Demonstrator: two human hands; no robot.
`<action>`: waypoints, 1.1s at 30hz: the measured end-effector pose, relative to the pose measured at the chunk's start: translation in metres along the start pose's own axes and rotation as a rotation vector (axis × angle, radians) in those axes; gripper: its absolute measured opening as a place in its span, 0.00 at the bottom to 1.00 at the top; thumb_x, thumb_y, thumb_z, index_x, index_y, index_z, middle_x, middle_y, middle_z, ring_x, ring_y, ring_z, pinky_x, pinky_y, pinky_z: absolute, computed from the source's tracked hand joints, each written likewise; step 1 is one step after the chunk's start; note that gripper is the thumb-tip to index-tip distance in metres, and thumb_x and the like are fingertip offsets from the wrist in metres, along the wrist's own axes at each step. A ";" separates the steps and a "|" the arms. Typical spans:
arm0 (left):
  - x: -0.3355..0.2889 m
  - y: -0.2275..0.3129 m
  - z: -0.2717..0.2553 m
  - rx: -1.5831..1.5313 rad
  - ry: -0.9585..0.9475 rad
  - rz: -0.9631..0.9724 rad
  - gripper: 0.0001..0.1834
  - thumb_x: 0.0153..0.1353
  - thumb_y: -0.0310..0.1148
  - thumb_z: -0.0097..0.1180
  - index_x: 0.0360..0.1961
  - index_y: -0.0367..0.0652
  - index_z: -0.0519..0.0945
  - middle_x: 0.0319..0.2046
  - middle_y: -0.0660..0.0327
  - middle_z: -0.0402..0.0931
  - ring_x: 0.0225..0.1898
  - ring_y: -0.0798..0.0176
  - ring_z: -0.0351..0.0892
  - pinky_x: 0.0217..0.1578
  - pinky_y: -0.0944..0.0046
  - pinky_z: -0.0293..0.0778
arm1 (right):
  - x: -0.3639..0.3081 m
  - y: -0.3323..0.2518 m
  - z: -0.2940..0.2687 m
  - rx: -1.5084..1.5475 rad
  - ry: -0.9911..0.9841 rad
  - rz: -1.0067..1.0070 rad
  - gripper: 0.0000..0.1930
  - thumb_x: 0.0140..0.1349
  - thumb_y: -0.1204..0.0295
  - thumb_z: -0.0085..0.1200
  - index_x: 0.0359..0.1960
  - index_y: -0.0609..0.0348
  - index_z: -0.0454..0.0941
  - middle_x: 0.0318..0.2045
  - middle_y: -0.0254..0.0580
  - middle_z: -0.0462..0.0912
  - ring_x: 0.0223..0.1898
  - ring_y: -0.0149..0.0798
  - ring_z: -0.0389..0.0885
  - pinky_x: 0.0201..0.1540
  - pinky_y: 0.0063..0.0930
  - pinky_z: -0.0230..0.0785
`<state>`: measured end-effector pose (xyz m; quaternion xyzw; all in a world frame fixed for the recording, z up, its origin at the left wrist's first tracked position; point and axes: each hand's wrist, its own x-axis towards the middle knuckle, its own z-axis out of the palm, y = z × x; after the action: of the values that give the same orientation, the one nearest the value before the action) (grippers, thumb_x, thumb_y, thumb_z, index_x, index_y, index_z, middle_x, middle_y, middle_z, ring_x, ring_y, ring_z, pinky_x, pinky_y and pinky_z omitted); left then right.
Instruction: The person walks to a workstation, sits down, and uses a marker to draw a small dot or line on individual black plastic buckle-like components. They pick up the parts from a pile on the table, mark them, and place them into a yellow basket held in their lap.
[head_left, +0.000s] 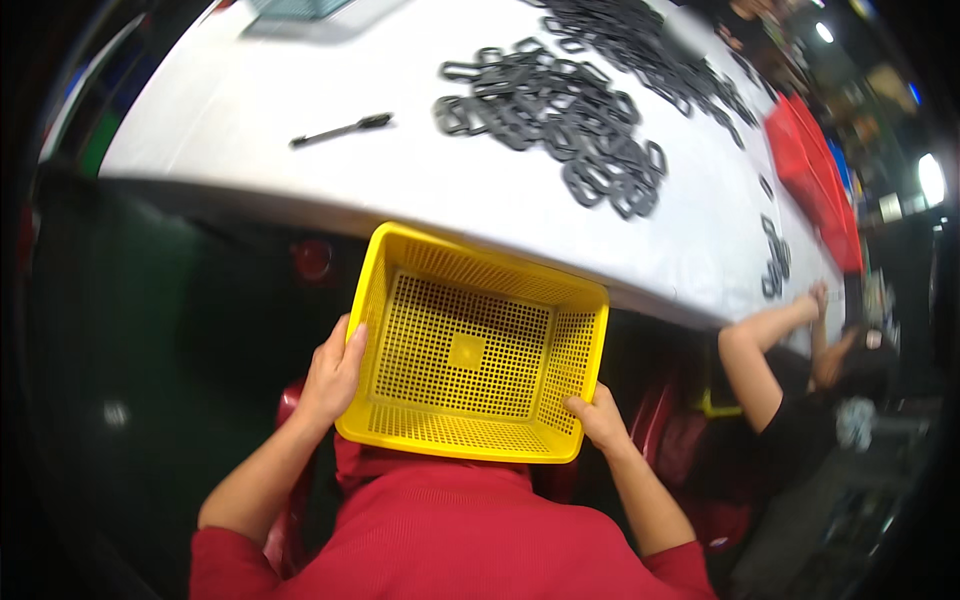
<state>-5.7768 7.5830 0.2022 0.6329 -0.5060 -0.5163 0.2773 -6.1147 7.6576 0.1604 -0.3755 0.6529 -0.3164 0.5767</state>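
over there, the left hand point(336, 372) and right hand point(602, 418) grip a yellow rectangular mesh-sided plastic basket point(465, 352) by opposite sides, beside a white worktop point(240, 140) strewn with black oblong rings point(516, 130).

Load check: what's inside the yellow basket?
No loose items show in the yellow basket, just its gridded floor with a solid centre square. Its outer underside and whatever is directly beneath are hidden.

I'm in what looks like a workshop: black loops point(518, 112) heaped across a white counter point(230, 125), a co-worker point(752, 372) beside it.
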 end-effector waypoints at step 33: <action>-0.091 -0.162 0.044 -0.328 0.086 -0.956 0.23 0.60 0.44 0.39 0.47 0.36 0.69 0.44 0.41 0.67 0.45 0.43 0.69 0.46 0.54 0.66 | 0.015 0.016 -0.004 -0.096 -0.071 0.082 0.15 0.50 0.78 0.49 0.41 0.69 0.71 0.36 0.45 0.79 0.37 0.36 0.78 0.40 0.27 0.69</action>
<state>-5.7560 7.7293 0.0812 0.7625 -0.0603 -0.6316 0.1263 -6.1218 7.6525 0.1396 -0.3866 0.6612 -0.2476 0.5933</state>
